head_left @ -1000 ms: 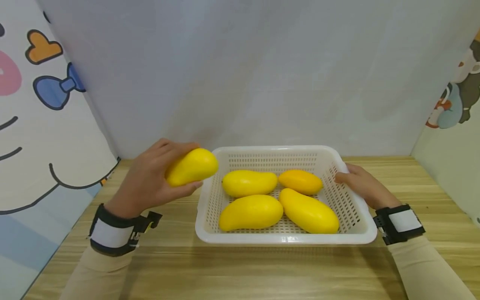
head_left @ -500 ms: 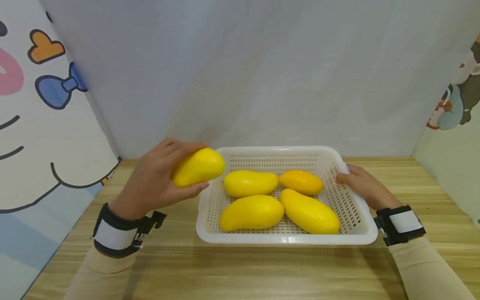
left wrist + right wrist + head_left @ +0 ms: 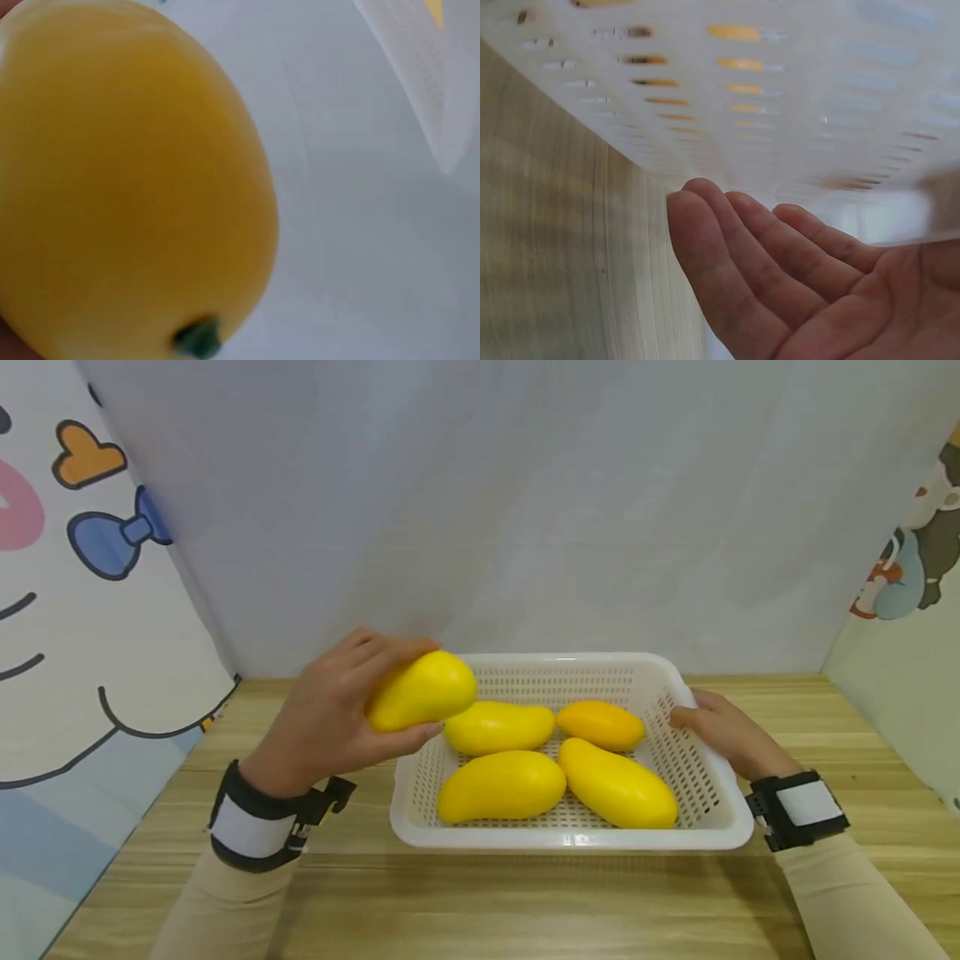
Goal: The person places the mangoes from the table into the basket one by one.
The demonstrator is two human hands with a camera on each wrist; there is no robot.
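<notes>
My left hand [image 3: 322, 714] grips a yellow mango [image 3: 423, 693] between thumb and fingers, held over the left rim of a white plastic basket [image 3: 570, 838]. Up close in the left wrist view, that mango [image 3: 142, 180] fills much of the frame and shows a dark green stem stub [image 3: 199, 339]. Several mangoes lie in the basket, among them a smaller orange-yellow one [image 3: 600, 724] at the back right. At the basket's right end, my right hand [image 3: 731, 735] holds the rim, thumb inside. Its fingers [image 3: 742, 277] lie against the perforated outer wall in the right wrist view.
The basket stands on a wood-grain tabletop [image 3: 480, 902]. A pale grey-white backdrop [image 3: 525, 510] rises behind it. Cartoon-printed panels stand at the left [image 3: 97, 635] and right [image 3: 900, 677] sides.
My left hand has moved right with the mango, from beside the basket to over its left rim, now partly covering the back left mango. The right hand and basket have stayed put.
</notes>
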